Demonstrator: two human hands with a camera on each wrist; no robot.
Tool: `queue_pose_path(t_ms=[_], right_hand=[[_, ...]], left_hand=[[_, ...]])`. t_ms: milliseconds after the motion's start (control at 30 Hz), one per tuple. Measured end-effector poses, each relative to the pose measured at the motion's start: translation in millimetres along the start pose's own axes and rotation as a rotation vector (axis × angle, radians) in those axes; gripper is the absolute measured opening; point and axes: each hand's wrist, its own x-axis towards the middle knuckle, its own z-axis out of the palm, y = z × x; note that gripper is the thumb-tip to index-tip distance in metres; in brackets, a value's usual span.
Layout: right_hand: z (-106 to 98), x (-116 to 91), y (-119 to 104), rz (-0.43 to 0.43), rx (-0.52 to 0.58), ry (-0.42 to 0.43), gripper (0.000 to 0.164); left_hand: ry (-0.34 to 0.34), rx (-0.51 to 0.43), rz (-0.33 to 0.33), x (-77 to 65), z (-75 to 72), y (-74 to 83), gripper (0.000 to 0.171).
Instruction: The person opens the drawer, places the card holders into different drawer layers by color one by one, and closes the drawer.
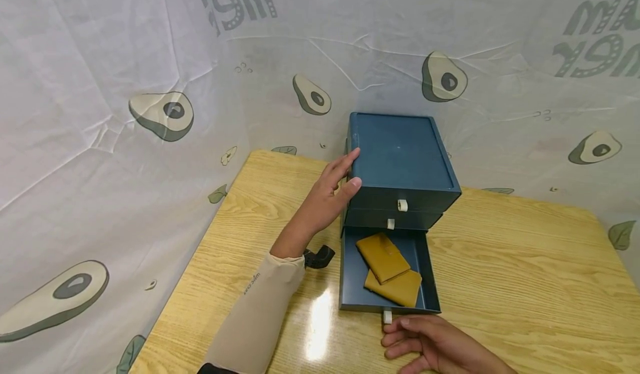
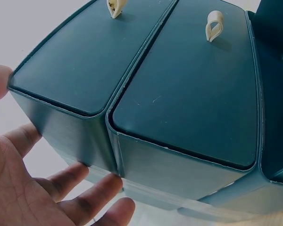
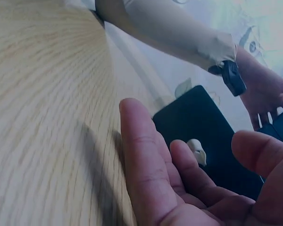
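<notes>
A dark blue drawer unit (image 1: 400,154) has its bottom drawer (image 1: 352,274) pulled out, while the upper two are closed. Inside the drawer, two flat mustard-yellow wallets (image 1: 383,257) overlap. My left hand (image 1: 327,196) rests against the unit's left side, thumb at the top front corner and fingers spread along the wall. In the left wrist view its fingertips (image 2: 114,182) touch the side panels. Just in front of the drawer is my right hand (image 1: 435,343), fingers loosely bent and thumb apart. Its fingertips are close to the drawer's white pull tab (image 1: 387,316), with nothing gripped.
White pull tabs (image 1: 402,205) stick out from the upper drawers. The unit stands on a light wood table (image 1: 520,263), near a pale curtain (image 1: 350,40) printed with avocados. A black wrist camera (image 1: 320,257) juts from the left wrist.
</notes>
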Motion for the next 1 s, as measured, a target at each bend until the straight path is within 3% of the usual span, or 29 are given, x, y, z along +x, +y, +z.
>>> queue_pose_path(t_ms=[333,433,733,1000], right_hand=[[6.8,16.2,3.0,0.019,0.046,0.014,0.042],[7.6,22.7,5.7,-0.009,0.048,0.028,0.04],[12.9,35.9,4.7,-0.087,-0.041,0.211,0.037],[11.3,43.3,-4.6,-0.113,-0.073,0.288,0.037]], left_hand=[[0.005,-0.003,0.004,1.2,0.9,-0.4,0.096],[0.006,-0.002,0.003,1.1,1.0,-0.7,0.096],[-0.001,-0.004,-0.002,0.5,0.6,-1.6,0.098],[-0.004,-0.008,-0.001,0.6,0.0,-1.2,0.098]])
